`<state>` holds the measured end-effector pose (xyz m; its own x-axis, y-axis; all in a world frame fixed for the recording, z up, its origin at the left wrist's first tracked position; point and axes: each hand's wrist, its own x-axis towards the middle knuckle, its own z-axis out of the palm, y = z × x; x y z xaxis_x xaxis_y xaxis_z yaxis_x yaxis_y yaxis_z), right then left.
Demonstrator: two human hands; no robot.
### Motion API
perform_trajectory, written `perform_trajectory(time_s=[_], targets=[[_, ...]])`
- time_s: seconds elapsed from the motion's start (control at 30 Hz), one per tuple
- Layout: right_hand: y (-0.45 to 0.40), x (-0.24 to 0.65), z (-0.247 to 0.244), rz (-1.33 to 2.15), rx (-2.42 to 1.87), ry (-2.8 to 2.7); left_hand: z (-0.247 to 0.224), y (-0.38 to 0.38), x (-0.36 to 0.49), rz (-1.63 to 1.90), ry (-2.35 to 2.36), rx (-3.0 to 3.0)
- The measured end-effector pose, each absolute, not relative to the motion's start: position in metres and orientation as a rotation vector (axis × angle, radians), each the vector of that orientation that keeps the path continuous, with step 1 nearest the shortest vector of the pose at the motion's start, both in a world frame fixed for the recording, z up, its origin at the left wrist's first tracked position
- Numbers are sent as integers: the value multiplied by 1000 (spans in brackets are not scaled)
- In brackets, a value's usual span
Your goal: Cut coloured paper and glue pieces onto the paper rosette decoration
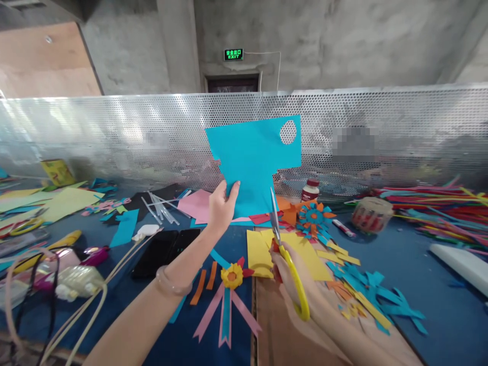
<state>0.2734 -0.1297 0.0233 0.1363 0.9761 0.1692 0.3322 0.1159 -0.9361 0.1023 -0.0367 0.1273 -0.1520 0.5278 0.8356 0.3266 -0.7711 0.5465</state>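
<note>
My left hand (224, 203) grips a sheet of blue paper (251, 157) by its lower left side, thumb in front, and holds it upright above the table. The sheet has a round hole near its upper right corner and notched edges on both sides. In my right hand (285, 264) is a pair of scissors (295, 282) with yellow handles, blades pointing up beside the sheet's lower right edge. Whether the blades touch the paper I cannot tell. Below lies a paper rosette (232, 276) with a yellow centre and pink and blue tails. Yellow paper (263, 254) lies near the scissors.
A perforated metal screen (171, 122) stands behind the table. Dark phones (163, 254) and cables lie left. To the right are a blue-orange paper flower (314, 216), a tape roll (371, 214), blue scraps (375, 287) and coloured strips (438, 203). A red-capped bottle (310, 190) stands behind.
</note>
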Motion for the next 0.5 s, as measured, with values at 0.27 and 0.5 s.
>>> perform_trajectory(time_s=[0.27,0.5], targets=[[-134,274,24,732,-1410,-1423,128,-41,105,2052,996,1922],[-134,273,27,708,-1413,-1439,129,-44,106,2042,970,1915]])
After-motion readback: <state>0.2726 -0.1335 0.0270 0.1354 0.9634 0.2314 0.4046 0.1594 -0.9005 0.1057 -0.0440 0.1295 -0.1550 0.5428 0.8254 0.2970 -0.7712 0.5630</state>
